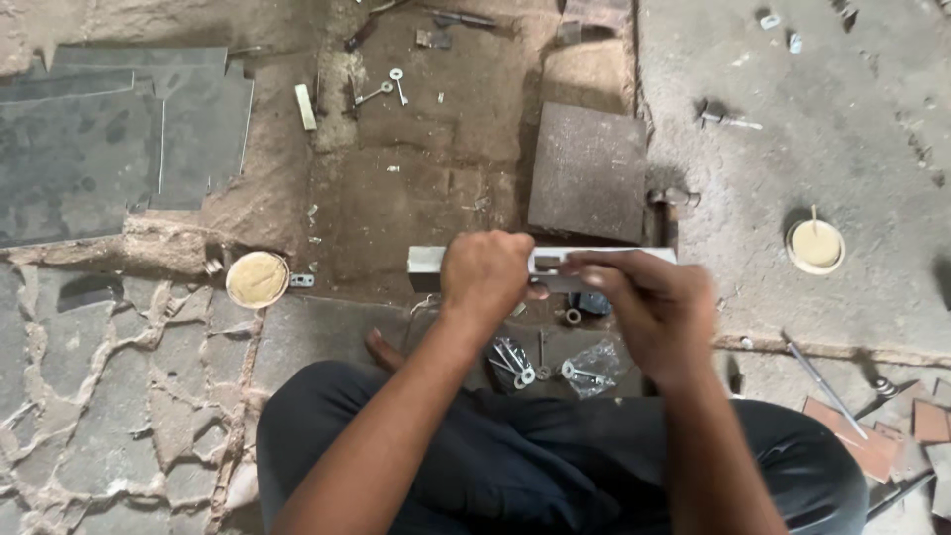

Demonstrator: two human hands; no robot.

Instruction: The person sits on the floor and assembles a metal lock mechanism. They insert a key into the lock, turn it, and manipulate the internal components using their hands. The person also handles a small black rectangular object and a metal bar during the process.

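Note:
I sit on the ground with a long grey metal lock body (424,266) held flat in front of me. My left hand (483,275) is closed around its middle from above. My right hand (649,307) grips its right part, fingers pinching near a small slot in its face. Below my hands lie two small clear plastic bags of screws (591,369) and a few small metal parts. Two keys (388,87) lie farther off on the dirt.
A brown square slab (586,170) lies just beyond the lock. Grey sheets (99,139) are stacked at the far left. A round tin of yellowish paste (258,279) sits left, another with a stick (815,246) sits right. A thin metal rod (822,384) and tile pieces lie at the right.

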